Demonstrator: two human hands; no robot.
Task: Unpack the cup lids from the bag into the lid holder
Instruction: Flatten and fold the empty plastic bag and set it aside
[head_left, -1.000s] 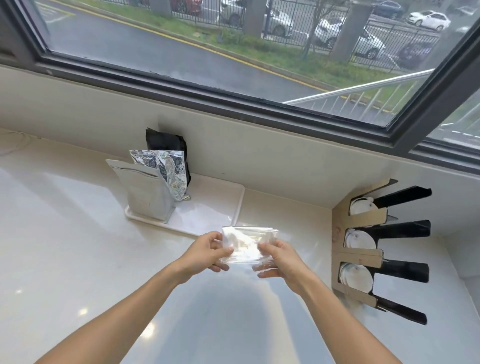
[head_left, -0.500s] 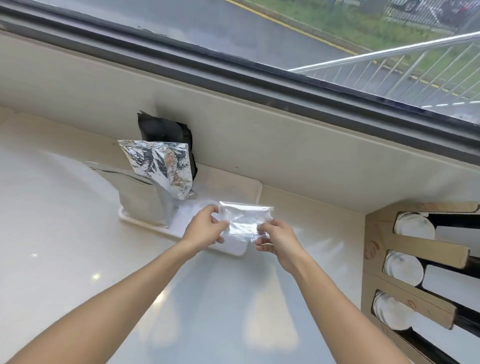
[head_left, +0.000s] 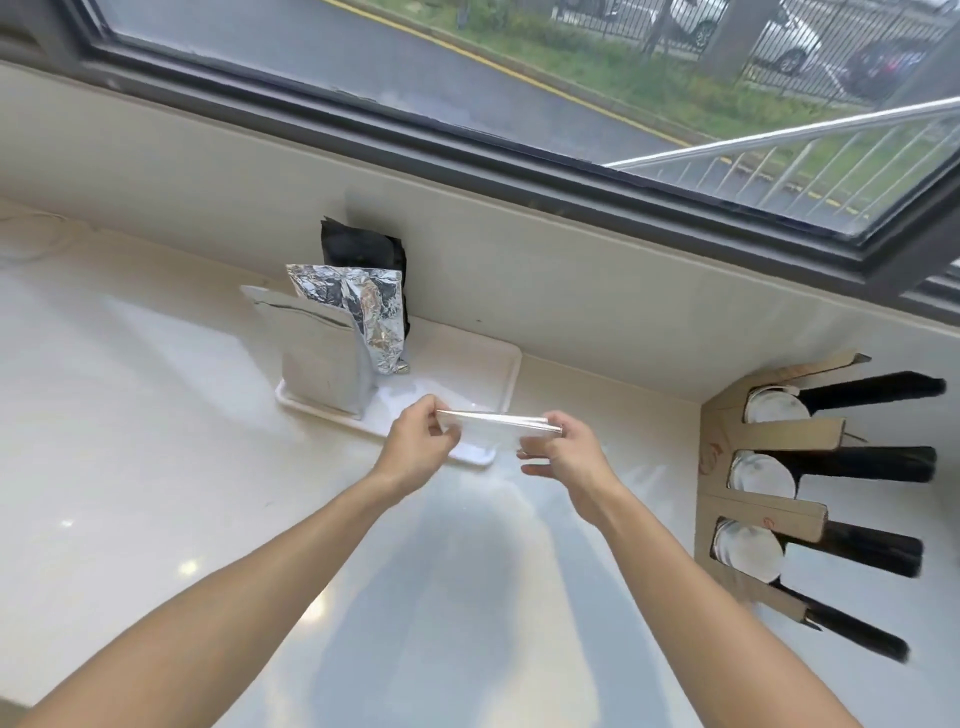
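While it is hanging above the near edge of the white tray, the clear bag is being stretched flat between the left hand and the right hand, each pinching one end between thumb and fingers. Foil pouches are standing on the tray, and the cardboard lid holder is sitting well apart to the right, showing lids in its slots.

Both hands pinch a clear plastic bag stretched flat between them, left hand and right hand, above a white tray's near edge; the cardboard lid holder stands at right.
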